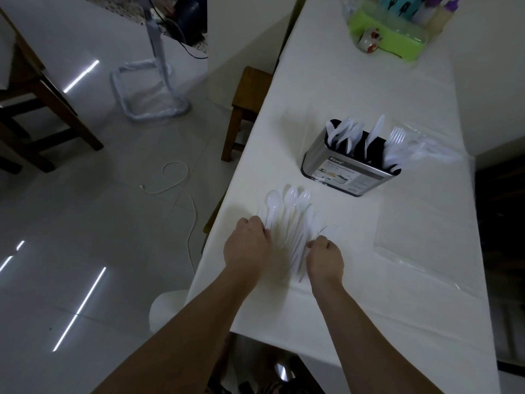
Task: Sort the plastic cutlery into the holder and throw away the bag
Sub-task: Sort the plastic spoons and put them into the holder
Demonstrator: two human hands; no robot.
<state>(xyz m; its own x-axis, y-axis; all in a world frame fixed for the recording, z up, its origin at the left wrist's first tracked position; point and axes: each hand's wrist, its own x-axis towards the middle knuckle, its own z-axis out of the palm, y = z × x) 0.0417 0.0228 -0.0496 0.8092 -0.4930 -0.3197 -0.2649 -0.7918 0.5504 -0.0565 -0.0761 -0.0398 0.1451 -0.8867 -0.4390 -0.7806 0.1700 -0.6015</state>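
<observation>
Several white plastic spoons (288, 211) lie fanned on the white table (369, 280), bowls pointing away from me. My left hand (246, 245) rests at the left side of the pile, fingers curled on the spoon handles. My right hand (324, 255) pinches handles at the pile's right side. Beyond them stands the metal cutlery holder (349, 172), with spoons, a knife and forks upright in its compartments. A clear plastic bag (431, 150) lies crumpled just right of the holder.
A green tray (389, 38) with bottles and a small cup stands at the table's far end. A wooden stool (247, 109) stands left of the table. A white cable (181, 191) and a fan base (150, 92) lie on the tiled floor.
</observation>
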